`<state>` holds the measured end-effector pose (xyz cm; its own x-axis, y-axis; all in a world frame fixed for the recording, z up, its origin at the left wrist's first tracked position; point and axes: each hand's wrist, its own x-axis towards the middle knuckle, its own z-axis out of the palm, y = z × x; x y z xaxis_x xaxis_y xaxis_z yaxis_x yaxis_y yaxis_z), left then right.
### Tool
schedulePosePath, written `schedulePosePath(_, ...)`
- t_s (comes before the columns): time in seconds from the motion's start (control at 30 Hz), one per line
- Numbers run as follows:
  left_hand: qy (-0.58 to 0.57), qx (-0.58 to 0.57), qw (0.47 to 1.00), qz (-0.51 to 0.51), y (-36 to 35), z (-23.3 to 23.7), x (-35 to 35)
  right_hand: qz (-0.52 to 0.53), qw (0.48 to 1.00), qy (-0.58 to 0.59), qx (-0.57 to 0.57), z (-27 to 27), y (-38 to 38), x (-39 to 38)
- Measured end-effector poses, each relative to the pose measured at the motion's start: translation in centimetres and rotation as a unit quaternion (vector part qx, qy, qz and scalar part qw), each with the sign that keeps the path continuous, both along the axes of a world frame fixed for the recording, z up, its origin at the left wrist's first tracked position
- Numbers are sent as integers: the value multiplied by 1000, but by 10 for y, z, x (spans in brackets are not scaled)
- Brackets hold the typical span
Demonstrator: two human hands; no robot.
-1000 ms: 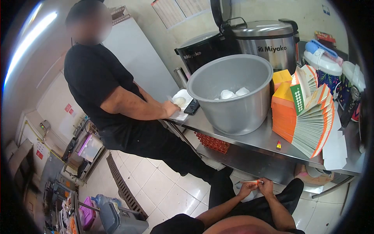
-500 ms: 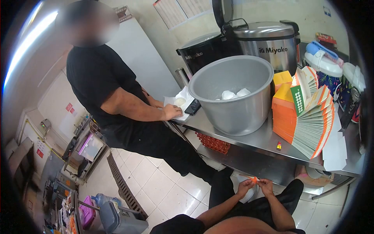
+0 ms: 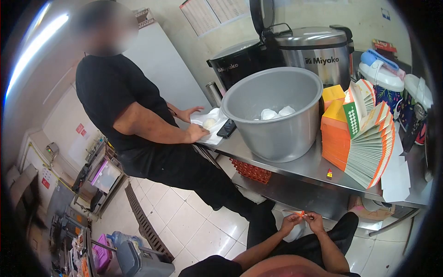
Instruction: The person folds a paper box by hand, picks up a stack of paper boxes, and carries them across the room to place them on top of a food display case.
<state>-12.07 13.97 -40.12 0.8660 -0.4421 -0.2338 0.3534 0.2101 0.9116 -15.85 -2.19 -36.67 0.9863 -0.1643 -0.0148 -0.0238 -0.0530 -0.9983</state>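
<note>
Low in front of my knees, my left hand (image 3: pixel 290 223) and my right hand (image 3: pixel 315 222) are close together. Between them is a small orange-and-white piece (image 3: pixel 301 213), thin like card or paper; its exact kind is too small to tell. Fingers of both hands are closed on it, with a thin edge jutting out to the left. Above my hands, at the steel table (image 3: pixel 288 167), stands a fanned stack of orange, green and white folded cartons (image 3: pixel 369 147). A small red-and-yellow object (image 3: pixel 329 174) lies near the table's front edge.
A large grey pot (image 3: pixel 277 124) holds white wrapped lumps. Behind it are rice cookers (image 3: pixel 318 51). A co-worker in black (image 3: pixel 134 115) stands at the left, hands on white paper (image 3: pixel 214 131) beside a phone (image 3: pixel 226 128). A red crate (image 3: pixel 251 171) sits underneath.
The co-worker's far hand has lifted and spread away from the white paper; the nearer hand stays at its edge. My hands have barely shifted, still holding the orange-and-white piece.
</note>
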Motion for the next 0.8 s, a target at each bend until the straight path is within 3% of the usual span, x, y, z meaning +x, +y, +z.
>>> schedulePosePath(0.23,-10,-6,1000,-3,3,-7,0,41,999,15,-31,4,-4,0)
schedulePosePath(0.43,-27,4,999,-24,3,7,-2,60,995,64,46,-3,-6,-3)
schedulePosePath(0.6,-5,35,999,-30,6,17,0,65,997,39,32,1,0,-8)
schedulePosePath(0.73,15,-35,999,12,1,4,-4,23,997,75,-5,-1,4,-7)
schedulePosePath(0.8,5,-72,997,19,0,-4,1,-4,997,74,38,-4,7,-4)
